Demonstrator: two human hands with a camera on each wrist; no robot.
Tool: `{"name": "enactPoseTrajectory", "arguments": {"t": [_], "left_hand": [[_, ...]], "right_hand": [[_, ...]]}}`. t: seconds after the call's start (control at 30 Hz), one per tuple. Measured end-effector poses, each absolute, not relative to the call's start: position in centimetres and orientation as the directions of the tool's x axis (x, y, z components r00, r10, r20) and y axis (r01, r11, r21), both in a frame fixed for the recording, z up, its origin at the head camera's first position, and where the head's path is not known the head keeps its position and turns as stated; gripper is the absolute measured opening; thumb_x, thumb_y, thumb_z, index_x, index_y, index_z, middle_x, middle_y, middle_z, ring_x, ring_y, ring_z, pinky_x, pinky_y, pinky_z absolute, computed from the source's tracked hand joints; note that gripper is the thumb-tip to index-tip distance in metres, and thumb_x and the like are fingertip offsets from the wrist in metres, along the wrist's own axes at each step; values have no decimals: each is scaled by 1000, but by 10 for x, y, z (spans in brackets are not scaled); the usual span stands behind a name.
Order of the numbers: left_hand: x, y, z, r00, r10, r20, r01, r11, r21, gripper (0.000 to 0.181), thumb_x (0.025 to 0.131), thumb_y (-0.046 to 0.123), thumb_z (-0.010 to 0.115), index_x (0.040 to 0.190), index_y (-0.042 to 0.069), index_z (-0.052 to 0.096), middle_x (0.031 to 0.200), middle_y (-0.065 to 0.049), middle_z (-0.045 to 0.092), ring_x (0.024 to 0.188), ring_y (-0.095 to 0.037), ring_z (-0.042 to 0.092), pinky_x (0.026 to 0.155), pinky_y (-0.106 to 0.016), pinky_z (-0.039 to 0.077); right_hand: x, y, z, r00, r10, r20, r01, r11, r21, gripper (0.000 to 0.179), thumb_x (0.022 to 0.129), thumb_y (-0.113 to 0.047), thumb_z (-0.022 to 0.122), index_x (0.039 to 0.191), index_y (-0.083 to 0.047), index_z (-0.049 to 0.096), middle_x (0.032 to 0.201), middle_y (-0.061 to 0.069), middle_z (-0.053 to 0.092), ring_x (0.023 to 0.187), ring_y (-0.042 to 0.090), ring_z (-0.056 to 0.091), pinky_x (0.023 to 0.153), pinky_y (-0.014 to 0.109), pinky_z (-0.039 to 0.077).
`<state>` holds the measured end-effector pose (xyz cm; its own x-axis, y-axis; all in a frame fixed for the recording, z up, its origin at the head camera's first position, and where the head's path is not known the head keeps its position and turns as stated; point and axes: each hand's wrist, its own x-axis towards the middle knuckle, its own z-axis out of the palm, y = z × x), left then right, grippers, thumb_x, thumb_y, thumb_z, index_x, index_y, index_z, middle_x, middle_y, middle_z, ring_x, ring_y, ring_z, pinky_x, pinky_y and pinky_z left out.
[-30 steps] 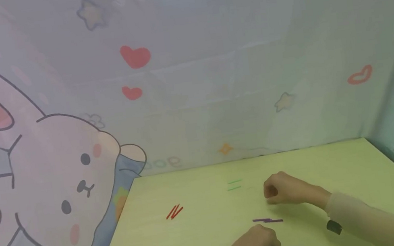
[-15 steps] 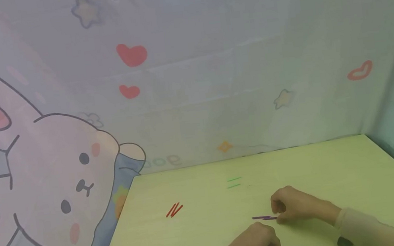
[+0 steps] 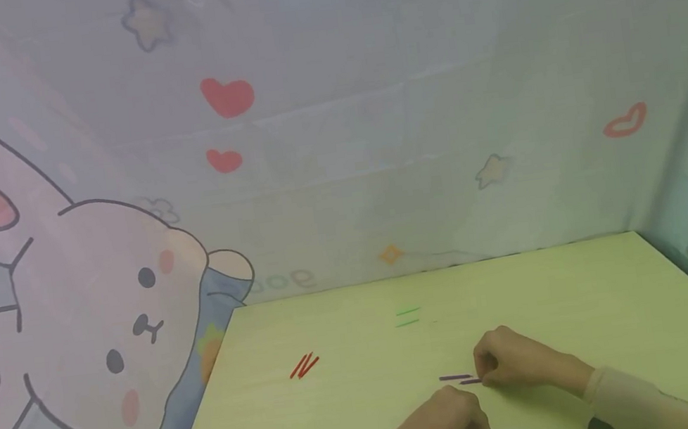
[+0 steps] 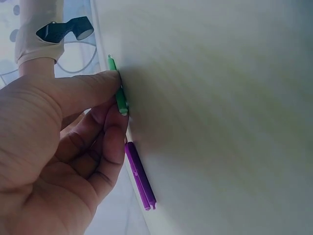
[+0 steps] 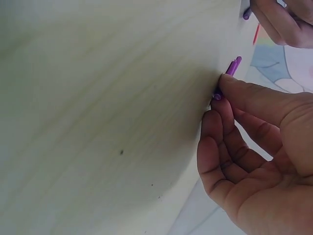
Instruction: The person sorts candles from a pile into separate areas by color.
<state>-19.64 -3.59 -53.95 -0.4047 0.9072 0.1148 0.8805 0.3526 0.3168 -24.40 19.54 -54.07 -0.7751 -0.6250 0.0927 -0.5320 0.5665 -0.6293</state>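
"Each grip?"

"Left hand [image 3: 438, 423] pinches a green stick [image 4: 121, 104]; right hand [image 3: 515, 359] pinches a purple stick [image 3: 468, 382] by its end."

"Around them?"

"Another purple stick [image 3: 454, 377] just beside that, two green sticks [image 3: 407, 311] and red sticks [image 3: 305, 366] farther out on the bench [image 3: 595, 292]."

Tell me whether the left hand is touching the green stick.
Touching. The left wrist view shows it: the left hand pinches the green stick, its thumb lying right against it.
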Motion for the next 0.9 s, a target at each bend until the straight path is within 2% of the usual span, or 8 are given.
{"name": "enactPoseTrajectory", "arguments": {"t": [0.1,0.2,0.33,0.47,0.7,0.8,0.9], "left_hand": [[-196,-35,-540,-386,913,134,897,337,285,33,83,4,76,63,28,63,63,21,47,62,11,34,57,-2,35],[-196,-34,-540,-376,916,141,906,331,263,35,82,4,75,61,28,60,63,21,45,62,10,33,56,-2,34],[-195,-34,-539,-373,919,130,906,330,264,35,83,3,75,62,26,61,62,21,45,61,10,32,55,-3,33],[-195,-34,-537,-378,919,115,905,340,255,29,83,4,75,66,27,69,63,23,47,60,10,32,57,-2,34],[-205,-38,-529,-334,926,178,940,312,139,30,79,9,75,60,29,64,61,20,41,58,7,27,54,-5,27],[-215,-43,-522,-339,919,202,937,311,158,24,83,8,78,69,27,75,65,22,54,63,14,35,62,-1,32],[-224,-50,-509,-393,897,203,912,353,207,13,86,9,81,83,21,83,78,19,70,72,17,51,70,1,39]], "right_hand": [[-242,197,-541,-780,-619,90,-529,575,-624,17,84,-9,82,78,-20,72,77,-15,66,70,1,57,65,22,52],[-240,199,-541,-790,-608,83,-518,588,-622,18,84,-9,83,77,-21,71,76,-16,66,71,1,57,66,22,52],[-239,200,-540,-798,-597,80,-506,592,-627,20,82,-7,82,76,-22,71,76,-16,65,71,1,57,66,23,52],[-239,199,-540,-801,-591,92,-510,593,-623,21,81,-6,82,75,-22,70,74,-16,65,69,1,57,63,23,51],[-238,197,-540,-810,-579,94,-501,600,-624,20,81,-6,82,74,-21,71,72,-16,64,67,1,56,62,23,50],[-238,197,-541,-813,-575,90,-495,602,-626,20,81,-6,82,74,-21,71,72,-16,64,67,2,56,62,22,51],[-239,197,-543,-816,-571,93,-493,603,-627,20,81,-6,83,74,-20,70,72,-15,64,66,2,56,61,23,51]]}}
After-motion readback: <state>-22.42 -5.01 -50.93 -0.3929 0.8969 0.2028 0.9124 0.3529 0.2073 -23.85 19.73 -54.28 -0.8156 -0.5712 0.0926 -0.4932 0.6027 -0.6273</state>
